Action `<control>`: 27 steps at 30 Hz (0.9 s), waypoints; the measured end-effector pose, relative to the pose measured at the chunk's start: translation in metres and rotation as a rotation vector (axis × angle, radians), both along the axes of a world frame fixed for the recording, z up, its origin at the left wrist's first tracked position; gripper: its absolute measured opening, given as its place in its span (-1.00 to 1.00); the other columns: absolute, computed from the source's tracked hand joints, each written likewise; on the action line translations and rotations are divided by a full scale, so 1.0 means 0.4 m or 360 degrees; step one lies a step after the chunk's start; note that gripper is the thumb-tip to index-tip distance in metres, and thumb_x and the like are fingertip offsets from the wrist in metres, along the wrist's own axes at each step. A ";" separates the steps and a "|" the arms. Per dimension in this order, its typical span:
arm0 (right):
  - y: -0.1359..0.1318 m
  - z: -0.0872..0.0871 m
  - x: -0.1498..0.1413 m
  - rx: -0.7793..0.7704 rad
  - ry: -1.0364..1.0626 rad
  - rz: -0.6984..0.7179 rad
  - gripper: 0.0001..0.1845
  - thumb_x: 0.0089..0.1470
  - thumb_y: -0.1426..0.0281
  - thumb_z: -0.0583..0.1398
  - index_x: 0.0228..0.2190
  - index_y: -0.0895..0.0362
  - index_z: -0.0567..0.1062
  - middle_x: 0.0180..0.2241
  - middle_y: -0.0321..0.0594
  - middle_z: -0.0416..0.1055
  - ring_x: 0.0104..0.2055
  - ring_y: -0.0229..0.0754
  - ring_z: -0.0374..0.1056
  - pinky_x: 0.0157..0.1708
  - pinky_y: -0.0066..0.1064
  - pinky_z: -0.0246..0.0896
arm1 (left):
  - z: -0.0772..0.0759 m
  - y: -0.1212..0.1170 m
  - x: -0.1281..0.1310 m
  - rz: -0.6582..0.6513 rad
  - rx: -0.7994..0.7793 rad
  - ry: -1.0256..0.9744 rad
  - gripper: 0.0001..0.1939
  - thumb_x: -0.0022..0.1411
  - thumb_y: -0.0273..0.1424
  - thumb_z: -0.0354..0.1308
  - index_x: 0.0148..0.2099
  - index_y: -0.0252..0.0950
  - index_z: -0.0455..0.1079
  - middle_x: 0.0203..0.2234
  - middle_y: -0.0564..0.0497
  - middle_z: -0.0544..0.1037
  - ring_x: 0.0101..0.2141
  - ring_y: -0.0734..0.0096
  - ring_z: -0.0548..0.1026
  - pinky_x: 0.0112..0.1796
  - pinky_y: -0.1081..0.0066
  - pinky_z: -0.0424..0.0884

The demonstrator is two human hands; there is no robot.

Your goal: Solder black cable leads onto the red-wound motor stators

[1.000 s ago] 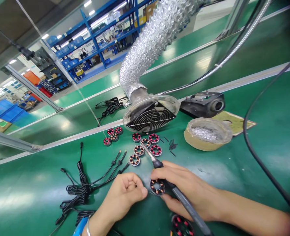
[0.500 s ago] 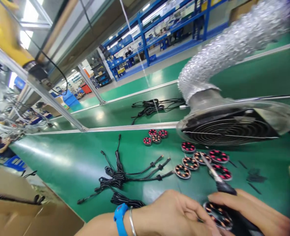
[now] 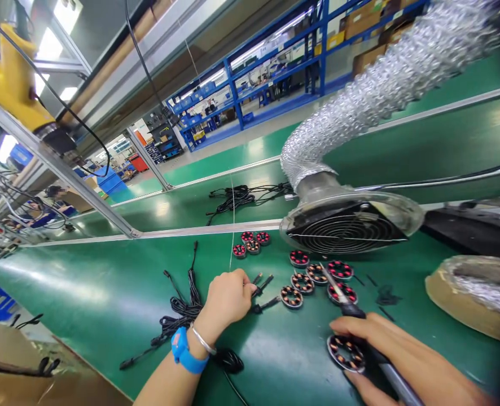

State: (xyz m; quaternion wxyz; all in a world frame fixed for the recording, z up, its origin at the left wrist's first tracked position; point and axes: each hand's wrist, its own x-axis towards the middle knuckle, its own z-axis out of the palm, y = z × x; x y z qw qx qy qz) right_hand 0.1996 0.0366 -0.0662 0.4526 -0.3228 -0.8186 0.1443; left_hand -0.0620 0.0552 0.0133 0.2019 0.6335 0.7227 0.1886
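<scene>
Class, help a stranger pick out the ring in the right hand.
Find the silver duct. Below its black grille, the right hand holds a soldering iron and this copper-coiled ring. Other rings lie on the green bench; only this one is held.

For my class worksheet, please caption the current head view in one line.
Right hand holding a soldering iron and a ring-shaped coil at a green bench, left hand at the black cables.

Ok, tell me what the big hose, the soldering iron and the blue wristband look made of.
Hose: probably thin aluminium foil, shiny, given the crinkles and bright glints. Soldering iron: silvery shaft, apparently metal; dark grip, perhaps plastic or rubber. Blue wristband: bends round smoothly, so something flexible, perhaps rubber or fabric.
</scene>
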 end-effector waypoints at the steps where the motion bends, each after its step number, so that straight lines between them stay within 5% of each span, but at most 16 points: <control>1: 0.001 0.006 0.003 0.0037 -0.0075 0.0044 -0.61 0.00 0.43 0.19 -0.07 0.01 0.41 -0.32 -0.22 0.52 -0.30 -0.05 0.50 -0.43 -0.36 0.45 | -0.001 0.002 -0.004 0.0027 0.0060 -0.0066 -0.93 0.06 -0.44 0.24 -0.46 -0.27 0.44 -0.61 0.02 0.47 -0.49 0.29 0.42 -0.34 0.39 0.24; 5: 0.002 0.023 0.012 0.0103 -0.0199 0.0110 -0.61 0.05 0.46 0.15 -0.04 0.06 0.33 -0.36 -0.20 0.48 -0.36 -0.08 0.46 -0.44 -0.35 0.44 | 0.066 0.001 -0.087 0.0174 0.0464 -0.0421 -0.84 0.06 -0.36 0.23 -0.49 -0.29 0.36 -0.71 0.16 0.33 -0.66 0.51 0.26 -0.53 0.51 0.18; 10: 0.002 0.026 0.014 0.0098 -0.0185 0.0094 -0.60 0.06 0.47 0.14 -0.03 0.07 0.32 -0.34 -0.18 0.47 -0.35 -0.09 0.45 -0.43 -0.35 0.44 | 0.272 -0.062 -0.249 0.0507 0.1518 -0.0778 -0.66 0.24 -0.23 -0.03 -0.50 -0.22 -0.05 -0.78 0.28 -0.13 -0.74 0.59 -0.17 -0.67 0.54 -0.11; 13: 0.005 0.022 0.012 0.0085 -0.0175 0.0089 -0.58 0.05 0.48 0.14 -0.02 0.07 0.33 -0.31 -0.17 0.48 -0.34 -0.09 0.46 -0.41 -0.33 0.46 | 0.378 -0.125 -0.259 0.0541 0.1958 -0.0868 -0.68 0.27 -0.38 -0.08 -0.50 -0.25 -0.10 -0.76 0.22 -0.13 -0.73 0.58 -0.14 -0.65 0.53 -0.10; 15: 0.006 0.016 0.011 0.0082 -0.0163 0.0096 -0.58 0.05 0.47 0.15 -0.02 0.07 0.33 -0.30 -0.16 0.49 -0.34 -0.08 0.46 -0.41 -0.33 0.46 | 0.405 -0.161 -0.216 0.0423 0.2128 -0.0975 -0.72 0.25 -0.49 0.01 -0.49 -0.26 0.05 -0.74 0.22 -0.04 -0.71 0.60 -0.06 -0.63 0.53 -0.04; 17: 0.007 0.011 0.012 0.0077 -0.0143 0.0100 -0.58 0.03 0.46 0.17 -0.02 0.07 0.34 -0.30 -0.17 0.51 -0.33 -0.07 0.47 -0.43 -0.32 0.45 | 0.391 -0.187 -0.148 0.0124 0.2119 -0.0980 -0.82 0.26 -0.45 0.09 -0.42 -0.25 0.25 -0.75 0.23 0.06 -0.72 0.59 -0.05 -0.64 0.51 -0.03; 19: 0.006 0.014 0.013 0.0082 -0.0131 0.0097 -0.57 0.02 0.47 0.18 -0.03 0.06 0.36 -0.29 -0.17 0.52 -0.32 -0.05 0.48 -0.44 -0.33 0.45 | 0.341 -0.200 -0.071 -0.0065 0.1849 -0.0842 -0.90 0.26 -0.37 0.14 -0.33 -0.25 0.37 -0.65 0.18 0.31 -0.70 0.59 0.10 -0.62 0.49 0.06; 23: -0.005 0.054 0.016 0.0097 -0.0119 0.0065 -0.56 0.02 0.48 0.16 -0.02 0.07 0.34 -0.22 -0.14 0.52 -0.21 -0.04 0.49 -0.32 -0.32 0.49 | 0.194 -0.181 0.058 -0.0573 0.0283 -0.0393 -0.88 0.30 -0.40 0.12 -0.33 -0.27 0.40 -0.71 0.20 0.23 -0.67 0.59 0.15 -0.58 0.50 0.06; 27: -0.032 0.105 0.006 -0.0067 0.0107 -0.0012 -0.62 0.07 0.49 0.15 -0.04 0.06 0.31 -0.25 -0.20 0.51 -0.27 -0.18 0.50 -0.28 -0.42 0.49 | 0.090 -0.139 0.128 -0.0695 -0.0139 -0.0210 -0.87 0.27 -0.38 0.09 -0.33 -0.28 0.37 -0.69 0.21 0.12 -0.62 0.54 0.13 -0.52 0.47 0.05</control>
